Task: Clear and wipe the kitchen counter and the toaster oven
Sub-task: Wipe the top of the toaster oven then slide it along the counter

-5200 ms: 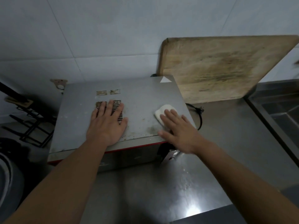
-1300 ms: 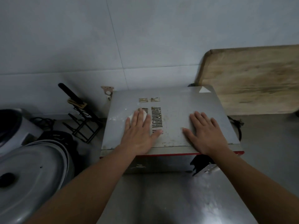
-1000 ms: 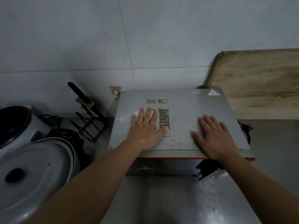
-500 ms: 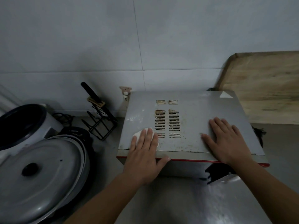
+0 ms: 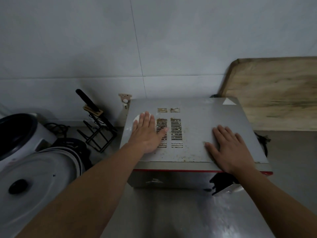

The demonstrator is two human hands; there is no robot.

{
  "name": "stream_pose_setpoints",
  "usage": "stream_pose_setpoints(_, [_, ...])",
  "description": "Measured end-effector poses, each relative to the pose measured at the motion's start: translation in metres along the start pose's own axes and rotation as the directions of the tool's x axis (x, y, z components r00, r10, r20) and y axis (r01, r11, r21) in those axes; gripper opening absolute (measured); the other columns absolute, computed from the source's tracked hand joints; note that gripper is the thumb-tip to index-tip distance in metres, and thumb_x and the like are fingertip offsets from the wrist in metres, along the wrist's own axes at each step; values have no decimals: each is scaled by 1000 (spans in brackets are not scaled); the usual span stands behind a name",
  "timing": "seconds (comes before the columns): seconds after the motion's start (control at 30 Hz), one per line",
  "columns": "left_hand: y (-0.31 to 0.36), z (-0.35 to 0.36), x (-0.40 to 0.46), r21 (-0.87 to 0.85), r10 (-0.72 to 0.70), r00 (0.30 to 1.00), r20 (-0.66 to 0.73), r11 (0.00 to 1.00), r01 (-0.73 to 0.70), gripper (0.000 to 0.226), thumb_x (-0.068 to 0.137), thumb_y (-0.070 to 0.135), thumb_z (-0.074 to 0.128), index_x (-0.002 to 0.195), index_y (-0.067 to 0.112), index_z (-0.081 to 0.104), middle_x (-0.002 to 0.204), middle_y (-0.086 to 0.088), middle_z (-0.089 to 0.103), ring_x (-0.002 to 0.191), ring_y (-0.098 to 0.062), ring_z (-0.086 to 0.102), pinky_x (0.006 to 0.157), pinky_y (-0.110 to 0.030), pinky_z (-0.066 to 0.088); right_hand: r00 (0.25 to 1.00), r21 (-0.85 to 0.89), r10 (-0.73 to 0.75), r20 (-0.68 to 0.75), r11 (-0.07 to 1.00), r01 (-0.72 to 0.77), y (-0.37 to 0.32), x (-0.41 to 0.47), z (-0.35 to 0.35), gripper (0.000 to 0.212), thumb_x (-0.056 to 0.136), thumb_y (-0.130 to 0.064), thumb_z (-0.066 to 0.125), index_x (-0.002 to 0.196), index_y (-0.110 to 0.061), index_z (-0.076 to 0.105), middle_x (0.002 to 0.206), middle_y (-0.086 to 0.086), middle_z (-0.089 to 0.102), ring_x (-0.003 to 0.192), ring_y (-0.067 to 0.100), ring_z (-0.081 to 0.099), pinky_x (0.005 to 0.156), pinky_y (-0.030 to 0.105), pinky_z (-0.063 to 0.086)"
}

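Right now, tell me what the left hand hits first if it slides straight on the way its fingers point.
The left hand, flat on the white cloth, points toward the toaster oven's back-left edge. Only bare oven top lies ahead, then probably the tiled wall; the gap behind the oven is hidden.

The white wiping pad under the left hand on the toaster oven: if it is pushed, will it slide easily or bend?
The white pad probably slides easily, since the toaster oven top is smooth flat metal. It looks thin and soft under the flat left hand, so it may fold or bunch. It might catch on the vent slots beside it.
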State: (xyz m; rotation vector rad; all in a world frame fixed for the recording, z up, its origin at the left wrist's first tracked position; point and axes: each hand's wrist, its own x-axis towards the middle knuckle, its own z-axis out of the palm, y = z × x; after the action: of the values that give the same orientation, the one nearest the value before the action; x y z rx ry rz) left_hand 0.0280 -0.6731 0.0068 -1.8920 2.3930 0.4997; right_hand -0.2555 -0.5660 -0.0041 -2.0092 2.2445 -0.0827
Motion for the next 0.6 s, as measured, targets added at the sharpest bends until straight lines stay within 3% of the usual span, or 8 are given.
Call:
stream_pose_setpoints(0.27, [3, 22, -84, 64, 131, 990, 46, 989, -134, 93, 85, 80, 3, 153, 24, -24, 156, 6, -40, 139, -8, -42, 122, -41, -13, 1000, -11, 7, -2, 1000, -7, -2, 0, -1, 83, 92, -75, 0, 158, -26, 1, 166, -3, -1, 152, 13, -5, 124, 41, 3])
stream_pose_setpoints(0.6, [26, 16, -33, 73, 224, 972, 68, 971, -229, 88, 90, 78, 6, 155, 24, -22, 158, 7, -36, 142, -10, -38, 123, -42, -11, 1000, -14, -2, 20, 1000, 3, -2, 3, 2, 85, 91, -77, -2, 158, -25, -1, 166, -3, -4, 152, 14, -7, 124, 43, 3])
